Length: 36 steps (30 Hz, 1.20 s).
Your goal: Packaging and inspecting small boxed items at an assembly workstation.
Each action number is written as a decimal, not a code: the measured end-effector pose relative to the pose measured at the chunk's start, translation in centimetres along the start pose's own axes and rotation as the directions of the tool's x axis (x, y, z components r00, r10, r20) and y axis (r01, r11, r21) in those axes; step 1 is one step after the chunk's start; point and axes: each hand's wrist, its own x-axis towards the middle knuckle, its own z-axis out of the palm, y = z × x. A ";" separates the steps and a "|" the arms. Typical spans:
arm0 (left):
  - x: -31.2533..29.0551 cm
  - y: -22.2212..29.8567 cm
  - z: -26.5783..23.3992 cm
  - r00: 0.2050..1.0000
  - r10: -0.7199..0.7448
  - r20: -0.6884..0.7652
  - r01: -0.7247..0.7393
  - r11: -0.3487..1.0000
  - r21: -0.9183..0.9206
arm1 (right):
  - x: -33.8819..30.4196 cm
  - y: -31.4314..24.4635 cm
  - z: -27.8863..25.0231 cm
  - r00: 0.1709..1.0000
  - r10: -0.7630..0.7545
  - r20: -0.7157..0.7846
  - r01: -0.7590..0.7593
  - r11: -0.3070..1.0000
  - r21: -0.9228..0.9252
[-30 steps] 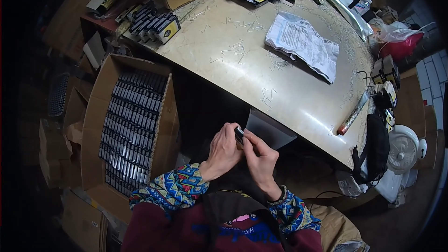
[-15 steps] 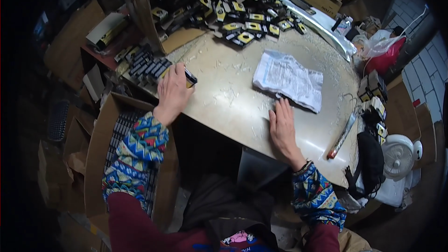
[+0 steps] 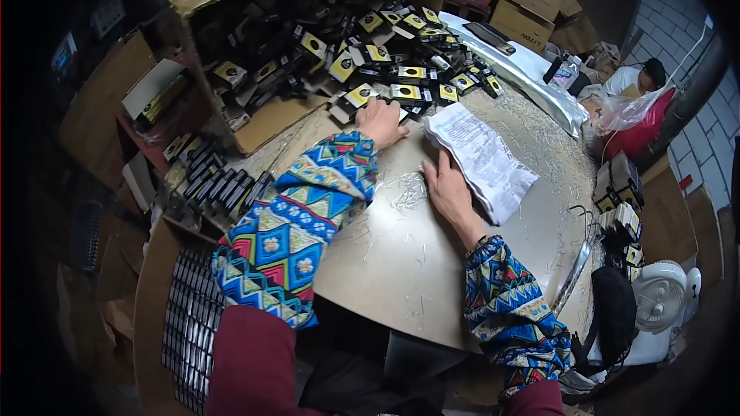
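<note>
My left hand [image 3: 380,123] reaches to the near edge of a heap of small black-and-yellow boxes [image 3: 411,92]. Its fingers bend down beside a box [image 3: 359,95], thumb held apart, with nothing plainly gripped; the fingertips are partly hidden. On the tabletop [image 3: 370,262], my right hand [image 3: 451,194] rests open, fingers stretched out along the left edge of a crumpled printed sheet [image 3: 486,158]. Short clear slivers [image 3: 407,191] are scattered between the hands. Black boxes stand in a leaning row [image 3: 223,189] at the table's left.
A large cardboard carton [image 3: 193,69] lies open around the heap. Below left, another carton [image 3: 146,323] holds tightly packed boxes [image 3: 189,323]. A rod-like tool [image 3: 572,273], a black pouch [image 3: 614,312] and a white fan [image 3: 660,296] are on the right. Someone sits beyond [image 3: 636,81].
My left hand has left the box at the leaning row and moved right and forward to the heap. My right hand has shifted slightly left, against the sheet. The view has tilted.
</note>
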 end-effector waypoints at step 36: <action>-28.8 4.6 -6.1 0.996 0.062 0.062 -0.018 0.837 -0.547 | -13.8 7.1 -6.6 0.912 -0.389 0.128 0.379 0.920 0.098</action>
